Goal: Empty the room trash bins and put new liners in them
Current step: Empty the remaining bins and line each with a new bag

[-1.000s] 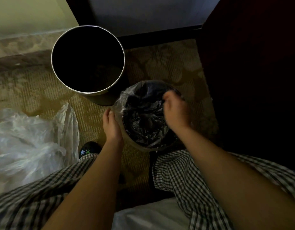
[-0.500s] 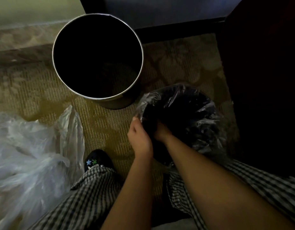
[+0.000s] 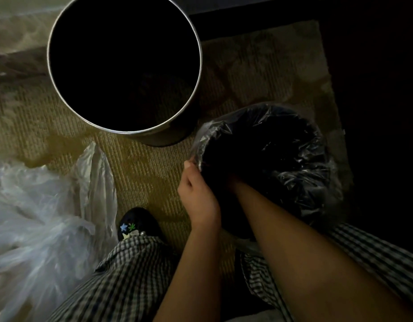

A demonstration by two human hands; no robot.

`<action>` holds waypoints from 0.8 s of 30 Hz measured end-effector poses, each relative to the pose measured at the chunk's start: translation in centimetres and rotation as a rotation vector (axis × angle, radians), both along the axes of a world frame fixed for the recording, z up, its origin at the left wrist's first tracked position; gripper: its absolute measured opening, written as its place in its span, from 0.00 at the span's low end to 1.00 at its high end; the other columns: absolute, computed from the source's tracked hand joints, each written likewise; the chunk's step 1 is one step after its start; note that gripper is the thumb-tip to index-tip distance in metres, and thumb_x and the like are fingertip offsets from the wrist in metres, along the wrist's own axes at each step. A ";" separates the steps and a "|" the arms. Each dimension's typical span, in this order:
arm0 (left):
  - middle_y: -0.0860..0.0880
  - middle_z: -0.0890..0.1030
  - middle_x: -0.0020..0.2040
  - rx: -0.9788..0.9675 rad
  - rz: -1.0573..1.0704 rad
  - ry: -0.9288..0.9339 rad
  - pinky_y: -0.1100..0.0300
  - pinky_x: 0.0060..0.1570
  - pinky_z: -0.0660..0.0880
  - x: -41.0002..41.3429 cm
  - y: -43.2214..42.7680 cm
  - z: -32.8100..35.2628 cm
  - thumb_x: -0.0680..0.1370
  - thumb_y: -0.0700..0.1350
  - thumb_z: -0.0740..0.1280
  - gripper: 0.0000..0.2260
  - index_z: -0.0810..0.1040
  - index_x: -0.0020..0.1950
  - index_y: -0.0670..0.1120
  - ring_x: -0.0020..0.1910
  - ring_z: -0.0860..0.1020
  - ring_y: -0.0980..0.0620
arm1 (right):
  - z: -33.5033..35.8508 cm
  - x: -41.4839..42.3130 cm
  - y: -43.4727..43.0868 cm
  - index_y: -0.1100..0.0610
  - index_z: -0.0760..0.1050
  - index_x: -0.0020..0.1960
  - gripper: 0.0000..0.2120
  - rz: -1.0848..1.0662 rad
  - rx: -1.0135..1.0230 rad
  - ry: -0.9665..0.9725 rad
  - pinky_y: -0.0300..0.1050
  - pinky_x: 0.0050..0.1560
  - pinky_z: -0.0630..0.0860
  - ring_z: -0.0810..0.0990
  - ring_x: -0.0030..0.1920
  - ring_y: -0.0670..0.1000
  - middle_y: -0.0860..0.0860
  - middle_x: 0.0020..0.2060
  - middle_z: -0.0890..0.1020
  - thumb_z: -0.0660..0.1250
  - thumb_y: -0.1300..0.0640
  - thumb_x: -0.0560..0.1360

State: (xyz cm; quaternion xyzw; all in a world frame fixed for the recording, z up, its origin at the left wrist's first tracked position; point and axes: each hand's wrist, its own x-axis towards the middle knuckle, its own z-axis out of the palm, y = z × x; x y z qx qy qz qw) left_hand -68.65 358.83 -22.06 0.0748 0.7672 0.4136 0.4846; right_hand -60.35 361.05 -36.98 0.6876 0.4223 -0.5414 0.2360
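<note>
2 bins on carpet (image 3: 142,177). Big bin (image 3: 199,66): upright. 1 clear bag heap (image 3: 38,217): left-below big bin. Small bin (image 3: 234,221): just right-below big bin, 1 liner (image 3: 300,159) fitted. L hand (image 3: 198,194) pinches liner edge. R hand (image 3: 233,181) inside small bin; fingers hidden, cannot tell. 1 shoe (image 3: 136,225): below big bin.

A single wide-angle camera sat on the person's head and looked steeply down and slightly forward at the carpet (image 3: 142,173). It was close. Both forearms ran up from the bottom edge, with the left hand (image 3: 198,196) near mid-frame, pinching the clear liner (image 3: 317,163) at the rim of the small bin (image 3: 238,225). The right hand was lost in the dark inside that bin. The large bin (image 3: 168,135) filled the upper left, cut off by the top edge. Checked trousers (image 3: 122,275) and a dark shoe (image 3: 138,224) sat low in the view.
</note>
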 end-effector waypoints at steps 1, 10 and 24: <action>0.50 0.81 0.42 -0.006 -0.005 0.005 0.65 0.44 0.74 0.0 0.0 0.1 0.83 0.51 0.53 0.20 0.80 0.49 0.42 0.44 0.80 0.53 | 1.1 0.2 0.5 0.66 0.58 0.74 0.21 0.033 0.011 -0.024 0.43 0.68 0.59 0.62 0.73 0.58 0.61 0.73 0.62 0.52 0.62 0.83; 0.52 0.78 0.45 -0.051 -0.067 0.020 0.63 0.46 0.69 0.0 0.5 2.3 0.83 0.51 0.51 0.18 0.77 0.54 0.43 0.48 0.75 0.53 | 11.4 4.0 0.7 0.54 0.64 0.74 0.21 -0.187 0.384 0.200 0.46 0.65 0.67 0.69 0.68 0.58 0.56 0.69 0.71 0.57 0.54 0.82; 0.41 0.68 0.71 -0.205 -0.241 0.042 0.48 0.69 0.62 -1.6 -1.9 1.5 0.84 0.52 0.47 0.23 0.67 0.72 0.41 0.70 0.66 0.42 | 17.0 5.7 0.5 0.56 0.74 0.62 0.13 -0.254 0.637 0.020 0.46 0.47 0.72 0.78 0.51 0.56 0.57 0.53 0.80 0.57 0.56 0.81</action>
